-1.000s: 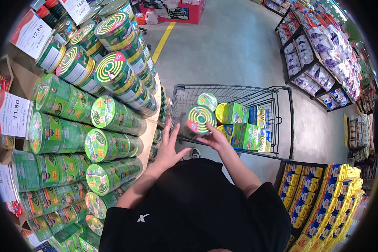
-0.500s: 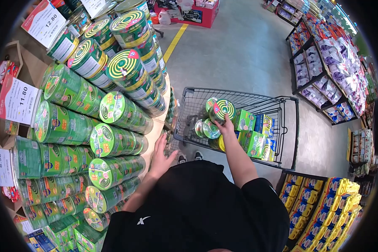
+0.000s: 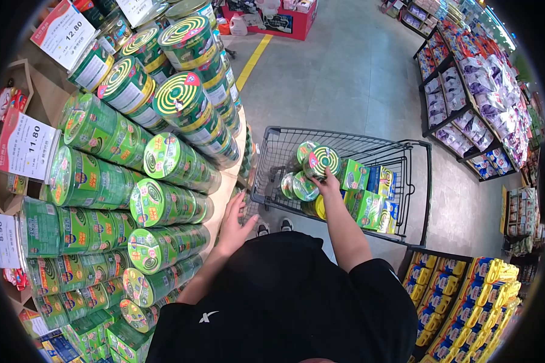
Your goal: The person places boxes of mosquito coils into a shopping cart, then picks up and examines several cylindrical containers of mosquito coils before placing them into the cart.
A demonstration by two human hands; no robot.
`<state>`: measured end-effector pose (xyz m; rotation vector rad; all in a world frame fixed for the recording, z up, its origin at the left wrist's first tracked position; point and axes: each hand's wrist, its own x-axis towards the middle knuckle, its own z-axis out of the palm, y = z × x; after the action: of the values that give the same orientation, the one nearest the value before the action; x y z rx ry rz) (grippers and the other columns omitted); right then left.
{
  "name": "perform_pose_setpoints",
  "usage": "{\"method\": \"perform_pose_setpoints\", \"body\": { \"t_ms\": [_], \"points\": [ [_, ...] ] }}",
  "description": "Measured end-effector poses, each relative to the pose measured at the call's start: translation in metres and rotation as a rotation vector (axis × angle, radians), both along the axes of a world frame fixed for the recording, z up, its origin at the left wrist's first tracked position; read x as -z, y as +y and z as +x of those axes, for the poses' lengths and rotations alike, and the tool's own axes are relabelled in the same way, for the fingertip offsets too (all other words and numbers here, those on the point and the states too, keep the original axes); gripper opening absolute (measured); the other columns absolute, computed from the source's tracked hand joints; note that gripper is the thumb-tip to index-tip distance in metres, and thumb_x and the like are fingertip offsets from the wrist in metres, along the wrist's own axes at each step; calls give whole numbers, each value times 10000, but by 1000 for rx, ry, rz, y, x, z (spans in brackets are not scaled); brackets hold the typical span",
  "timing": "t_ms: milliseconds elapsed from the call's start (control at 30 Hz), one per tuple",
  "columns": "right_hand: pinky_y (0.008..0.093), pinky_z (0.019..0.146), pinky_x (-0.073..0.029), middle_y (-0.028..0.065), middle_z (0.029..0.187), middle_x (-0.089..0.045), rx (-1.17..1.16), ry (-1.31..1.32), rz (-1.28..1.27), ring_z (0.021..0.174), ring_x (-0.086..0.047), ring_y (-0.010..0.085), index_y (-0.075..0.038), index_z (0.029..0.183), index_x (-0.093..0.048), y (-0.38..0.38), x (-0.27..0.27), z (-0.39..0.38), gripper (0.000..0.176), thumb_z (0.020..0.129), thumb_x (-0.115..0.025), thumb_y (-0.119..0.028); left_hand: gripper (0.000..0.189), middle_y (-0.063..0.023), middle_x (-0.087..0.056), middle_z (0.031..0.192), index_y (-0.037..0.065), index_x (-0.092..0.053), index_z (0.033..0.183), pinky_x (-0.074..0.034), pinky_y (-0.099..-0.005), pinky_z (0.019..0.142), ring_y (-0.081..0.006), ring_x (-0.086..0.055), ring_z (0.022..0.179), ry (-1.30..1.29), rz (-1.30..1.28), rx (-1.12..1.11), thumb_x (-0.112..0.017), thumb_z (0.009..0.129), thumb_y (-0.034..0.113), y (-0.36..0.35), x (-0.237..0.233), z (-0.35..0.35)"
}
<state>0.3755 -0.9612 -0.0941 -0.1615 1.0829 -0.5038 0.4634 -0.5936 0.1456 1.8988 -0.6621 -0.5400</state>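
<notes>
My right hand (image 3: pixel 329 185) reaches over the shopping cart (image 3: pixel 429 181) with its fingers closed on the near side of a round mosquito coil tin (image 3: pixel 324 162). Yellow and green rings mark the tin's lid. Beside and partly under it in the cart are several clear-lidded round tubs (image 3: pixel 305 186). Green boxes (image 3: pixel 363 207) and blue-and-yellow packs (image 3: pixel 381 179) lie to the right of the tin. My left hand (image 3: pixel 235 228), fingers stretched and spread, is at the wooden shelf edge (image 3: pixel 217 207), near stacked green coil tubs (image 3: pixel 175 201); it holds nothing.
Taller stacks of dark green tins (image 3: pixel 191 103) stand on the display at the left, with price signs (image 3: pixel 27 145) behind. Yellow-and-blue packs (image 3: pixel 478 302) fill a rack at lower right. A shelf of purple-and-white bags (image 3: pixel 484 85) stands beyond the cart.
My right hand and the coil tin have shifted slightly right and toward me. The fingers of my left hand have moved a little to the right.
</notes>
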Motion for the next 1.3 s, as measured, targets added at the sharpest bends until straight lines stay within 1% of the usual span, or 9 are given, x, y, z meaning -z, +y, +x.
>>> {"method": "perform_pose_setpoints", "body": {
  "t_ms": [233, 367, 500, 533, 800, 867, 967, 1067, 1300],
  "points": [
    [607, 991, -500, 113, 1374, -551, -145, 27, 10, 1244, -541, 339, -106, 1356, -517, 0, -24, -14, 361, 1029, -559, -252, 716, -175, -405, 1488, 54, -425, 1480, -474, -378, 1021, -300, -496, 1319, -117, -139, -121, -762, 854, 140, -16, -44, 42],
    [592, 1002, -488, 95, 1379, -552, -194, 46, 8, 1260, -532, 328, -133, 1347, -535, -7, -10, -27, 378, 1010, -597, -293, 734, -207, -362, 1518, 84, -449, 1470, -378, -450, 1121, -360, -404, 1393, -648, -69, -348, -784, 821, 156, -31, -101, 110],
    [588, 1012, -487, 137, 1426, -486, -209, 68, 0, 1271, -516, 351, -109, 1358, -521, -3, -21, -31, 431, 995, -622, -318, 826, -255, -213, 1571, 126, -413, 1495, -350, -462, 1129, -394, -344, 1418, -845, -23, -576, -830, 795, 261, -48, -120, 182],
    [590, 1014, -486, 147, 1431, -473, -207, 82, -13, 1279, -505, 362, -102, 1364, -514, -2, -22, -32, 444, 995, -622, -324, 948, -286, -154, 1582, 182, -365, 1527, -295, -503, 1162, -443, -249, 1458, -747, -5, -588, -866, 738, 341, -51, -123, 194],
    [568, 972, -506, 210, 1441, -376, -210, 163, 41, 1225, -487, 415, -46, 1445, -385, 11, -31, -40, 636, 969, -646, -378, 1068, -347, -28, 1593, 207, -388, 1511, -343, -466, 1152, -469, -196, 1484, -539, 118, -593, -915, 621, 473, -64, -113, 228],
    [555, 940, -518, 223, 1447, -355, -241, 79, 33, 1182, -508, 408, -35, 1446, -369, 18, -20, -50, 658, 962, -653, -378, 1034, -347, -57, 1594, 208, -408, 1503, -373, -465, 1127, -453, -240, 1474, -535, 138, -654, -907, 638, 477, -66, -110, 227],
    [494, 926, -527, 205, 1339, -411, -302, 178, -21, 1158, -502, 375, -65, 1248, -469, 34, -39, -54, 463, 971, -627, -401, 965, -359, -184, 1559, 177, -469, 1464, -365, -461, 1131, -446, -293, 1450, -572, 95, -671, -904, 649, 453, -66, -104, 230],
    [479, 921, -523, 203, 1322, -440, -329, 185, -85, 1116, -540, 359, -51, 1274, -461, 45, -54, -57, 472, 970, -632, -369, 893, -331, -321, 1506, 136, -537, 1410, -345, -457, 1142, -436, -342, 1415, -620, 53, -664, -909, 646, 412, -64, -99, 236],
    [448, 876, -535, 167, 1305, -511, -442, 144, -220, 1083, -580, 322, -47, 1375, -436, 68, -89, -51, 517, 984, -612, -335, 909, -299, -287, 1536, 133, -524, 1419, -372, -438, 1129, -410, -379, 1405, -651, -10, -661, -929, 633, 340, -56, -94, 215]
  ]
}}
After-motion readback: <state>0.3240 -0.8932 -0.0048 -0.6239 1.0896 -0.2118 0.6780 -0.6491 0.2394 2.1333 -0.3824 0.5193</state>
